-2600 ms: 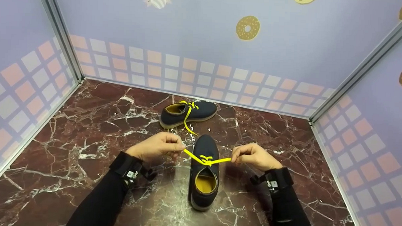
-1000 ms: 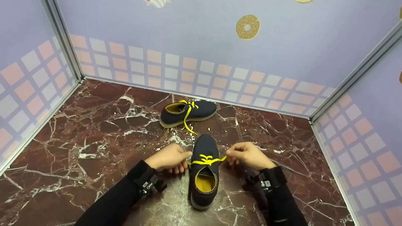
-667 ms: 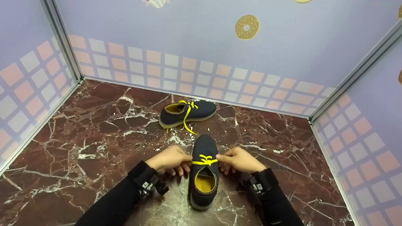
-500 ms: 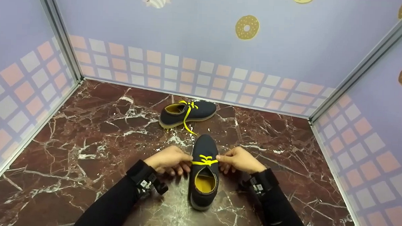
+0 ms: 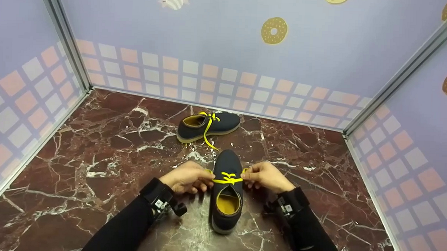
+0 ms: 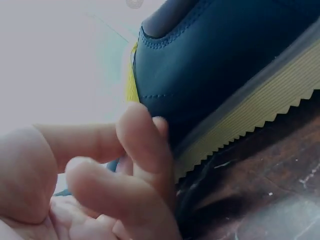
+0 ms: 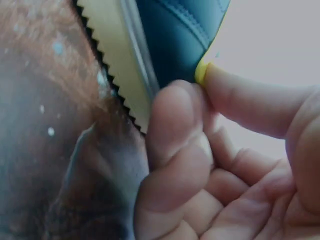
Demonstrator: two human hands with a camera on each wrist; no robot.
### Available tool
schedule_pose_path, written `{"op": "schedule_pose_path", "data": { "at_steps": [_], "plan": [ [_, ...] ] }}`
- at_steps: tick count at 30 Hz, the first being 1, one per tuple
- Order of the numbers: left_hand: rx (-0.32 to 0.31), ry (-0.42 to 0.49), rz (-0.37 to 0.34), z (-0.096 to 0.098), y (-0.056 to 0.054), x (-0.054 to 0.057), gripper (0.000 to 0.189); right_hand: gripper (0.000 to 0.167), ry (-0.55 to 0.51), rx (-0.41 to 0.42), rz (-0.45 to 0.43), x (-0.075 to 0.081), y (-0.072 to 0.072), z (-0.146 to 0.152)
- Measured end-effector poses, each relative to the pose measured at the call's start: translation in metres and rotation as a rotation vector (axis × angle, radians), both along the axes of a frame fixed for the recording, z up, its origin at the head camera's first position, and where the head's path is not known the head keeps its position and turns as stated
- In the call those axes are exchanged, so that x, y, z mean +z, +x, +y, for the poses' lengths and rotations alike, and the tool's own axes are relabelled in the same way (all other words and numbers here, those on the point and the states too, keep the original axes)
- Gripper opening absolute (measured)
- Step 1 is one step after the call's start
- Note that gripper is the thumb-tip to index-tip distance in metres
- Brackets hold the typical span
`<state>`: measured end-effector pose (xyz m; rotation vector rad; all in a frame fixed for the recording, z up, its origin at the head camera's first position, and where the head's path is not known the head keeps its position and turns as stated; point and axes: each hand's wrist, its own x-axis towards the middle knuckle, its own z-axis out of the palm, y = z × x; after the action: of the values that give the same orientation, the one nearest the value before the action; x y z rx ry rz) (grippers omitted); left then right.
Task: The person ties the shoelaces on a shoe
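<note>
A dark navy shoe (image 5: pixel 228 161) with a yellow lining stands upright in the middle, its toe pointing away from me. Its yellow shoelace (image 5: pixel 228 180) crosses the front of the opening and runs out to both sides. At the shoe's left side my left hand (image 5: pixel 188 178) pinches one lace end between thumb and fingers. My right hand (image 5: pixel 268 177) pinches the other end at the right side. Both wrist views show the yellow lace (image 6: pixel 131 80) meeting the fingertips close against the shoe's upper. The tips of the lace are mostly hidden by the hands.
Behind it lies a second navy shoe (image 5: pixel 223 126), toe to the right, with a loose yellow lace (image 5: pixel 207 134) trailing onto the brown marbled surface (image 5: pixel 110 181). Lilac panels with pink and white squares (image 5: pixel 226 88) enclose the back and both sides.
Both hands have come down and inward from holding the lace ends raised and apart to the shoe's sides. The lace now lies flatter across the shoe. The shoes stay in place.
</note>
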<state>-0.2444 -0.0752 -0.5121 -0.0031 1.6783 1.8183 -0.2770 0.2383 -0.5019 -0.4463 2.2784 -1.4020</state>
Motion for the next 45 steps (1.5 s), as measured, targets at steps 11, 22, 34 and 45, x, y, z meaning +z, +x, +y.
{"op": "schedule_pose_path", "data": {
  "at_steps": [11, 22, 34, 45],
  "plan": [
    [0.309, 0.112, 0.238, 0.017, 0.006, 0.007, 0.006, 0.009, -0.388, -0.142, -0.161, 0.000, 0.001, -0.007],
    [0.320, 0.305, 0.127, 0.015, 0.000, 0.003, 0.009, 0.010, -0.569, -0.108, -0.295, 0.003, 0.000, -0.004],
    [0.423, 0.294, 0.250, 0.024, 0.003, -0.002, 0.013, 0.014, -0.547, -0.171, -0.223, 0.002, 0.000, -0.007],
    [0.482, 0.034, 0.558, 0.038, 0.002, -0.004, 0.014, 0.013, -0.541, -0.208, -0.180, -0.001, -0.001, -0.011]
  ]
}}
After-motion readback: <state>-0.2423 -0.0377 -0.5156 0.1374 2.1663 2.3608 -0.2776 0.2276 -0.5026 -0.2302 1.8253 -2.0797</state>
